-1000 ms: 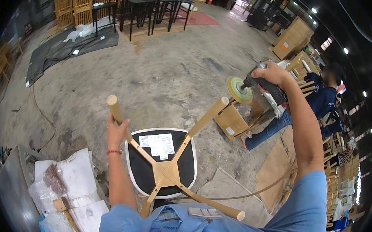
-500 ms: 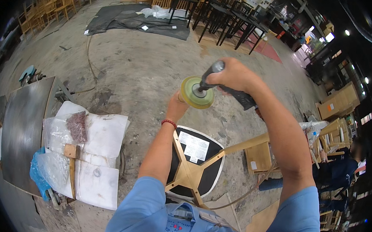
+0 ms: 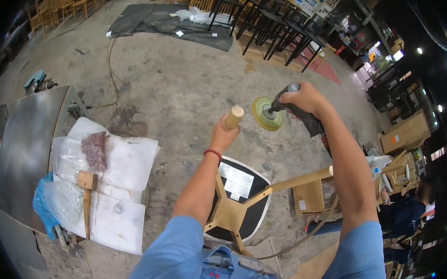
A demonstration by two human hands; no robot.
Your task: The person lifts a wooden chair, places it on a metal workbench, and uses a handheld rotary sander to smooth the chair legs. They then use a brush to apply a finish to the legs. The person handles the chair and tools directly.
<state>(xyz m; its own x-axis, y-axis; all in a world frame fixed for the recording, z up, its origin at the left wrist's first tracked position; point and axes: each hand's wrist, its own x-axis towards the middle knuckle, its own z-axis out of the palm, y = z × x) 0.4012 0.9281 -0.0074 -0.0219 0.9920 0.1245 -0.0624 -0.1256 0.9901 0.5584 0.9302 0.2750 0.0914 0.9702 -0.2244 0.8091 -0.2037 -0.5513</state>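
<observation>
My left hand (image 3: 225, 133) is wrapped round the upper end of a round wooden leg (image 3: 234, 118). The leg rises from an upturned chair (image 3: 229, 212), whose black underside with white labels and wooden cross brace face up. A second leg slants off to the right. In my right hand (image 3: 305, 97) is a black disc sander (image 3: 306, 119) with a hose. Its yellow-green round pad (image 3: 266, 114) is tilted and stands a little right of the leg's end, apart from it.
On the left, a dark metal-topped table (image 3: 31, 149) stands beside white foam sheets (image 3: 128, 166) carrying a wooden mallet (image 3: 87, 180) and plastic bags. A person (image 3: 400, 209) sits at the right by wooden chair parts. Black stools (image 3: 273, 24) stand behind; a hose (image 3: 115, 77) crosses the floor.
The sander has moved right, off the leg's end it was covering. The leg's end now shows above my left hand, which has shifted slightly right.
</observation>
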